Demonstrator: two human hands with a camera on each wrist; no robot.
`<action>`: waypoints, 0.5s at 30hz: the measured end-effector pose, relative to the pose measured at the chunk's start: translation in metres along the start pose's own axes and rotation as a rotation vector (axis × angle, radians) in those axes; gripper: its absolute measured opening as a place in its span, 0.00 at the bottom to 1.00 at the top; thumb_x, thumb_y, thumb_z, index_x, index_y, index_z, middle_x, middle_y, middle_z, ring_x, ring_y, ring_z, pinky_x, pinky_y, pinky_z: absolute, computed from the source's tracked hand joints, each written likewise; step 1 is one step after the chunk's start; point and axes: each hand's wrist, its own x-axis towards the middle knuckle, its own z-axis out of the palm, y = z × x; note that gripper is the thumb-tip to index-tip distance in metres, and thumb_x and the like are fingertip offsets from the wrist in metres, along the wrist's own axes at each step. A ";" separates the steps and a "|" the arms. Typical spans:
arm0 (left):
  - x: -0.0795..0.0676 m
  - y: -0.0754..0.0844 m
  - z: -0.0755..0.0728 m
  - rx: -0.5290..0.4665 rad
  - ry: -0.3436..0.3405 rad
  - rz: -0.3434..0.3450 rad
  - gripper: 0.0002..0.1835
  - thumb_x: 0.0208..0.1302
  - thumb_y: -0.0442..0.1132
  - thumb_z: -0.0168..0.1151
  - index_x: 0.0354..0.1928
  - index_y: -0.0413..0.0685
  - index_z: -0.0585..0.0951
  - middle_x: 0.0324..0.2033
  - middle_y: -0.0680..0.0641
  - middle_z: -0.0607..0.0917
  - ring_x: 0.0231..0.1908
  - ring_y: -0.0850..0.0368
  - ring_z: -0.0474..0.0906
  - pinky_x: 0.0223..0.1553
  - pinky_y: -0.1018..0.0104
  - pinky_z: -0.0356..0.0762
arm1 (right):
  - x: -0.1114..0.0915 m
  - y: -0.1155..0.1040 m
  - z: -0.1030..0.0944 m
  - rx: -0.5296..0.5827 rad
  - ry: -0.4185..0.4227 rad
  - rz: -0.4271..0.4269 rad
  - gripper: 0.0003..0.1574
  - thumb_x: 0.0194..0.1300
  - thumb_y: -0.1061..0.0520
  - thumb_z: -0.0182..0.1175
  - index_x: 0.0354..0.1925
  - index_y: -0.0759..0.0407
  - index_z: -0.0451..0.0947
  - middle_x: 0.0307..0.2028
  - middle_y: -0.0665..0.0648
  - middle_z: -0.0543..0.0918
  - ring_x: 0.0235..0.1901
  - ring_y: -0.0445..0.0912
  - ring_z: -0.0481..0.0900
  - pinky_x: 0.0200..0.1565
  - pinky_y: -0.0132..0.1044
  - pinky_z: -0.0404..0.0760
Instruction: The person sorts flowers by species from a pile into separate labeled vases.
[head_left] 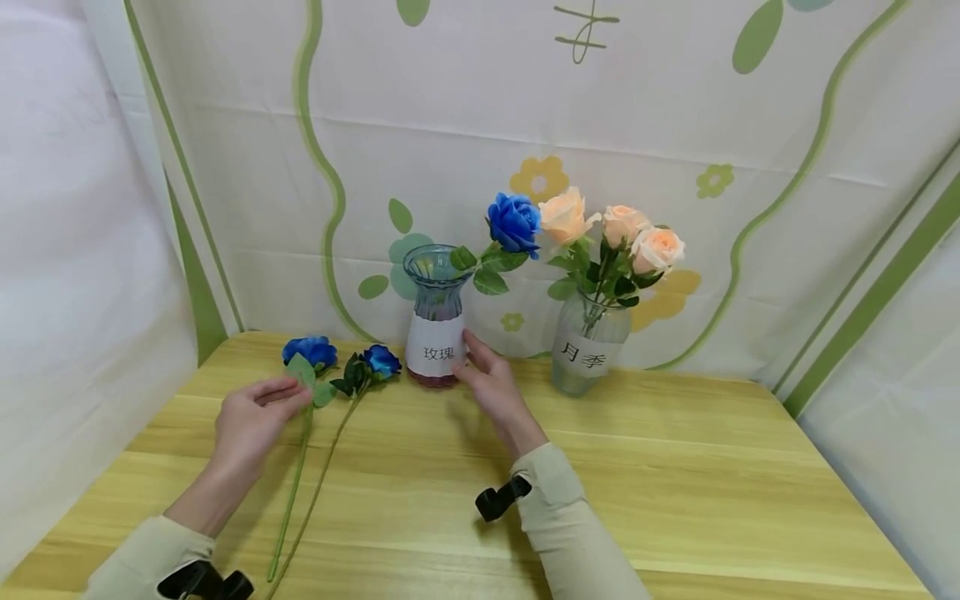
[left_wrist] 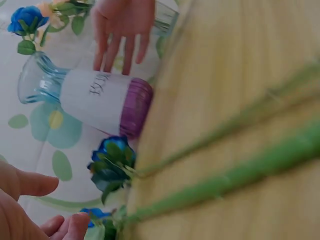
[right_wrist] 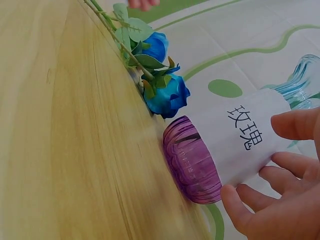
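Note:
A blue-to-purple glass vase (head_left: 439, 302) with a white paper label stands near the back of the table. One blue rose (head_left: 514, 223) leans out of it to the right. My right hand (head_left: 495, 387) is at the vase's right side, fingers spread and fingertips right at the label (right_wrist: 245, 127). To the left, two blue roses lie on the table, a near-left one (head_left: 311, 352) and another (head_left: 381, 361), their long stems pointing toward me. My left hand (head_left: 251, 421) reaches over the leaves of the left rose, thumb and fingers apart in the left wrist view.
A clear glass vase (head_left: 592, 333) with a label and several peach roses (head_left: 624, 225) stands right of the blue one. Behind the wooden table (head_left: 675, 483) hangs a white cloth (head_left: 465, 75) with green and yellow prints; more cloth flanks both sides.

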 end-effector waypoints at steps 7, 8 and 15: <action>-0.002 -0.020 -0.009 0.255 -0.102 0.026 0.41 0.67 0.52 0.75 0.73 0.33 0.73 0.63 0.34 0.84 0.65 0.32 0.78 0.57 0.48 0.84 | 0.001 0.000 -0.001 -0.005 -0.004 -0.003 0.42 0.80 0.58 0.57 0.84 0.50 0.55 0.85 0.53 0.55 0.85 0.55 0.51 0.82 0.57 0.57; -0.003 -0.021 -0.009 0.281 -0.116 0.033 0.41 0.66 0.52 0.76 0.72 0.32 0.73 0.61 0.34 0.86 0.64 0.31 0.78 0.57 0.45 0.83 | 0.001 0.000 -0.001 -0.007 -0.003 -0.002 0.42 0.80 0.57 0.57 0.84 0.50 0.55 0.85 0.53 0.55 0.85 0.55 0.51 0.82 0.57 0.57; -0.001 -0.023 -0.008 0.346 -0.155 0.058 0.37 0.59 0.43 0.81 0.65 0.29 0.78 0.48 0.38 0.91 0.47 0.43 0.87 0.51 0.48 0.85 | 0.001 0.000 -0.001 -0.003 0.000 0.021 0.42 0.79 0.57 0.58 0.84 0.48 0.56 0.85 0.51 0.54 0.85 0.54 0.52 0.82 0.57 0.58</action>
